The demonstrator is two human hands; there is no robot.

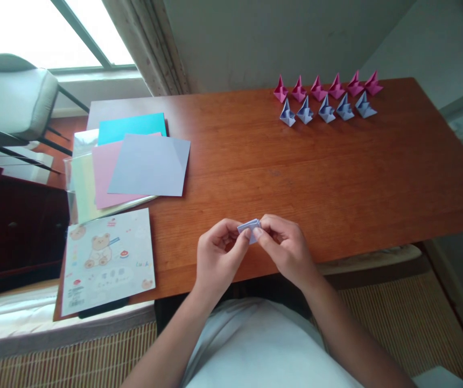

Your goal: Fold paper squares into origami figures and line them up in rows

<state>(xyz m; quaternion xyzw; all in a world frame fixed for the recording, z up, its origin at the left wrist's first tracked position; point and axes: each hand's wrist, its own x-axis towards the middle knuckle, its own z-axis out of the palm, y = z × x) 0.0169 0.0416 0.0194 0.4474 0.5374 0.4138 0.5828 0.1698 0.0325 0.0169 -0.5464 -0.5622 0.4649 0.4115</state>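
Between my two hands is a small folded piece of lavender paper (251, 226), held just above the near part of the wooden table. My left hand (220, 256) pinches its left side between thumb and fingers. On the other side, my right hand (283, 245) grips the paper's right end, the thumb pressed on its front. The fingertips behind the paper are partly hidden. Far off at the back right stand two rows of folded paper figures: several pink ones (317, 89) behind, several pale lavender ones (327, 110) in front.
At the left of the wooden table (231, 161) lie a lavender sheet (151, 164), a pink sheet (104, 172), a turquoise sheet (132, 128) and a clear packet with pale yellow paper (83, 183). A bear-printed pad (110, 258) lies nearer. A chair (13, 102) stands beyond the left edge.
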